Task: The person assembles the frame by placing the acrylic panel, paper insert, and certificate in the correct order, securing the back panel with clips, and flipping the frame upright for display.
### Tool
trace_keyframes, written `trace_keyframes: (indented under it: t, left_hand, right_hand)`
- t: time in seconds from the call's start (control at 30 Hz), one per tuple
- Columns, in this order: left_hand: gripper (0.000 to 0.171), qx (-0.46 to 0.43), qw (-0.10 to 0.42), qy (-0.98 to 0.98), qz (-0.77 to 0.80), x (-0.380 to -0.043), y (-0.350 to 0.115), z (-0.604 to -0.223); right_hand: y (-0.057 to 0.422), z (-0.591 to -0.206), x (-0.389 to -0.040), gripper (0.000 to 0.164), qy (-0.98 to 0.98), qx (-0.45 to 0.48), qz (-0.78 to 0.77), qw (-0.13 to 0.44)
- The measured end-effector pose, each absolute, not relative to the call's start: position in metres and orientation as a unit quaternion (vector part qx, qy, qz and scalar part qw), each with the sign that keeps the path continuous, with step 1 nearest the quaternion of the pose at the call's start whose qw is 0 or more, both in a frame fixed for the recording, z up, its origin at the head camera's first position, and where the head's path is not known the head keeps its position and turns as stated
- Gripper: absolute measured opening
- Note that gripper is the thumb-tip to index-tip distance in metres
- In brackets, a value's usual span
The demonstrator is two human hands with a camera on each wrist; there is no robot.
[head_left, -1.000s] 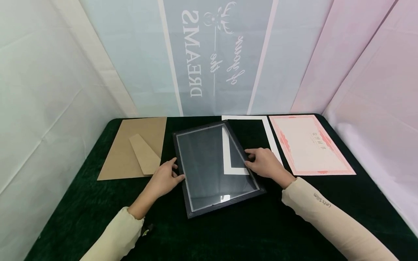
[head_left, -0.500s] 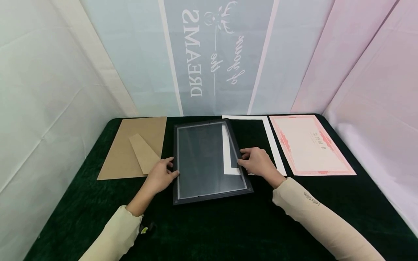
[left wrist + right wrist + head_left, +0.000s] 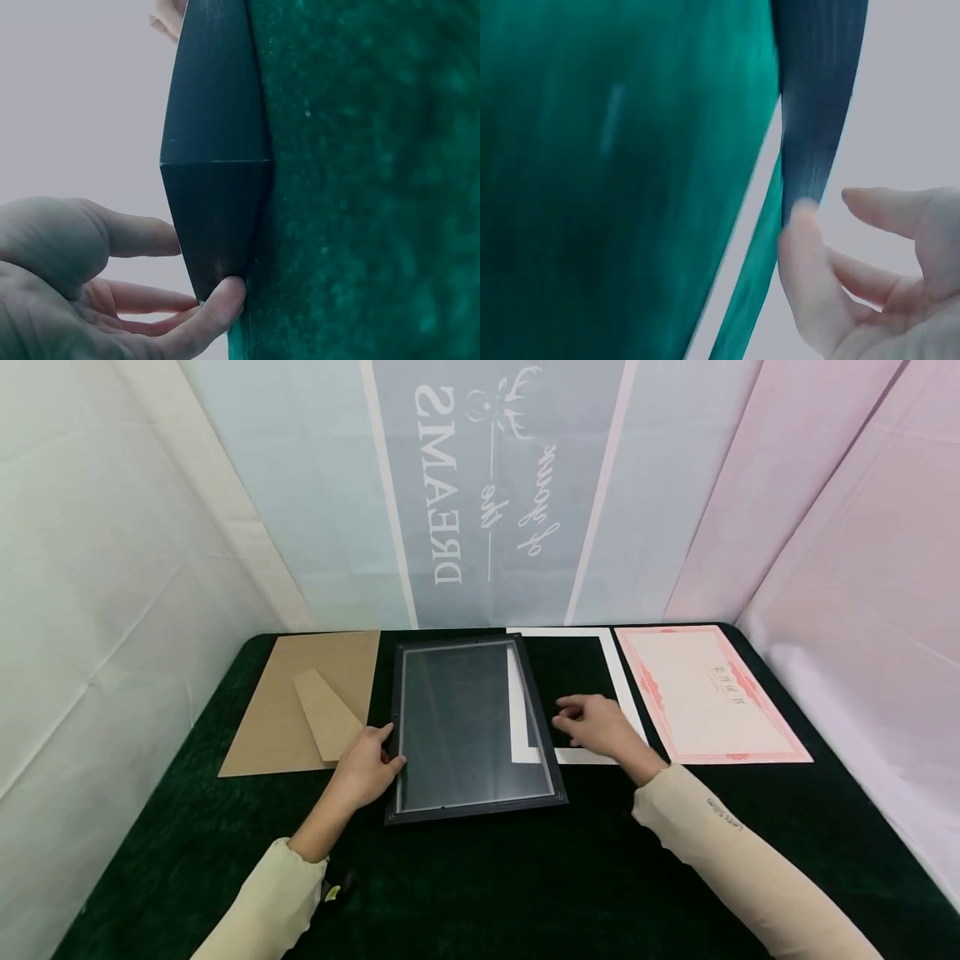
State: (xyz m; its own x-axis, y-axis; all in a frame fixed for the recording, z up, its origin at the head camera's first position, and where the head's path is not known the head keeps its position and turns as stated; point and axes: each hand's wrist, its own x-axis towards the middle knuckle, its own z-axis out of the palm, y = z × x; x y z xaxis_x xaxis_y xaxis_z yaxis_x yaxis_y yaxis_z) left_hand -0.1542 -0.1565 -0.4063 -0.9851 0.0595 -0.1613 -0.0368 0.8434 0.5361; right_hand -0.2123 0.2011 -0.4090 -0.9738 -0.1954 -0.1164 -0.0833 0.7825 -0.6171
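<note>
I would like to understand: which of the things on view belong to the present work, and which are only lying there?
Belonging to the work:
black frame, gripped by the left hand
white border, pink-edged sheet, brown board: probably, being laid out around it

Seemingly only there:
lettered backdrop
green cloth, just the surface
small dark object at lower left, unclear what

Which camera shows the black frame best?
The head view shows the black frame best, because all four sides fit in the picture, seen from above. The left wrist view shows just one corner and parts of two outer sides, close up. The right wrist view shows only a blurry stretch of one side.
</note>
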Motion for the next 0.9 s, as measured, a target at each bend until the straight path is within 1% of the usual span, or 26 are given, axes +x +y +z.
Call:
trace_keyframes:
  t: [0.1, 0.17, 0.27, 0.37, 0.5, 0.57, 0.8, 0.9]
  left_hand:
    - [0.065, 0.006, 0.09, 0.958, 0.272, -0.154, -0.156, -0.406]
    - [0.067, 0.005, 0.092, 0.959, 0.268, -0.154, -0.156, -0.406]
    - [0.069, 0.004, 0.098, 0.959, 0.265, -0.154, -0.155, -0.405]
    - [0.07, 0.002, 0.103, 0.959, 0.263, -0.154, -0.155, -0.405]
    - [0.07, -0.002, 0.104, 0.96, 0.26, -0.154, -0.155, -0.405]
    - [0.069, 0.0, 0.102, 0.96, 0.259, -0.154, -0.155, -0.404]
    - [0.067, 0.011, 0.086, 0.961, 0.262, -0.151, -0.153, -0.404]
    - [0.066, 0.013, 0.082, 0.961, 0.264, -0.151, -0.153, -0.405]
  right_hand:
    - [0.228, -0.409, -0.221, 0.045, 0.959, -0.035, -0.278, 0.048]
    - [0.244, -0.409, -0.226, 0.046, 0.967, 0.0, -0.25, 0.043]
    - [0.262, -0.41, -0.231, 0.052, 0.972, 0.036, -0.223, 0.064]
    - [0.27, -0.41, -0.234, 0.064, 0.972, 0.053, -0.211, 0.084]
    - [0.273, -0.41, -0.238, 0.078, 0.959, 0.079, -0.253, 0.099]
    - [0.276, -0.412, -0.24, 0.081, 0.947, 0.093, -0.29, 0.107]
    - [0.289, -0.416, -0.24, 0.061, 0.905, 0.098, -0.392, 0.135]
    - [0.294, -0.415, -0.24, 0.06, 0.896, 0.086, -0.411, 0.146]
